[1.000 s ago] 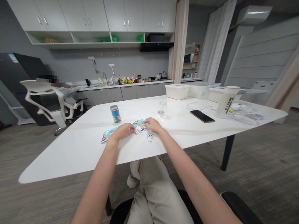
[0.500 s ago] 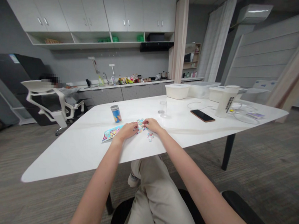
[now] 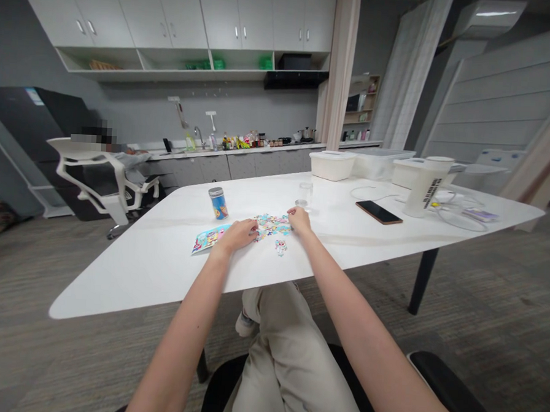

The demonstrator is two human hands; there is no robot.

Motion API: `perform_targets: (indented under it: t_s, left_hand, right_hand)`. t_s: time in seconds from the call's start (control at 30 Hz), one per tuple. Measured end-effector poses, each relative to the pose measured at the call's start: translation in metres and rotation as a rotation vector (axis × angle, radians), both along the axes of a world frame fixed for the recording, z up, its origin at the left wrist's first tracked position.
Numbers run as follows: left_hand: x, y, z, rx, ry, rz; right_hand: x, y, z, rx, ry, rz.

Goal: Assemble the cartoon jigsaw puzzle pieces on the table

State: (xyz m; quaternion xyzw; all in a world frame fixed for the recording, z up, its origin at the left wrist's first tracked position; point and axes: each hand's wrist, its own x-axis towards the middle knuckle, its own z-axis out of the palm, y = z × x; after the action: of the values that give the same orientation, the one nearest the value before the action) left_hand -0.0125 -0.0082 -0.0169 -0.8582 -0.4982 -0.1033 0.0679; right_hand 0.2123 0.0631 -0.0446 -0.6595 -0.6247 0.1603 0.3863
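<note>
At the near edge of the long white glossy table (image 3: 124,272), both bare hands worked over a loose heap of small flat multicoloured jigsaw-like pieces (image 3: 271,223), mostly lt. blue w/ bits of red, yellow & white. Main change in last half-sec.: right hand (image 3: 301,219) had shifted away from the left hand (image 3: 242,234) to the heap's R end, so gap btwn hands was wider & more of the heap lay uncovered. Judged effect: pieces easier to see & pick over. L hand sat at the heap's L side, about where it was, fingers bent, palm down. R fingers bent too, tips at the heap's far R side. Grip: both part-curled, neither spread flat; couldn't tell if either had a piece pinched, tips too small/hidden. Small white-and-red figure-shaped cluster of flat pieces (image 3: 281,248) lay apart, just nearer the person than the heap, no hand on it. Flat lt.-blue printed packet or sheet (image 3: 209,237) lay by L wrist, partly covered. Blue printed cylindrical jar w/ silver lid (image 3: 218,204) stood upright beyond it. Clear round see-through container (image 3: 305,194) stood past R hand; black flat phone w/ copper-coloured edge (image 3: 378,212) lay further R.
</note>
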Motion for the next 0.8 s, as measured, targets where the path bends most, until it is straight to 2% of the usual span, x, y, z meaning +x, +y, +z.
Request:
perform_targets:
  t_s: [0.23, 0.4, 0.57, 0.7, 0.8]
  left_hand:
    - [0.000, -0.003, 0.002, 0.011, -0.001, 0.034]
    - [0.001, -0.004, 0.004, 0.022, 0.016, 0.080]
    - [-0.005, 0.000, 0.001, 0.031, 0.028, 0.154]
    - [-0.008, 0.003, -0.002, 0.020, 0.040, 0.172]
    - [-0.008, 0.004, -0.003, 0.014, 0.047, 0.176]
  right_hand:
    - [0.015, 0.002, -0.007, -0.060, -0.037, -0.073]
    - [0.020, 0.001, -0.007, -0.014, -0.069, -0.062]
    - [0.016, -0.001, -0.003, 0.021, -0.105, 0.056]
    - [0.007, -0.003, -0.002, 0.059, -0.161, 0.209]
    - [0.003, -0.005, -0.002, 0.056, -0.199, 0.258]
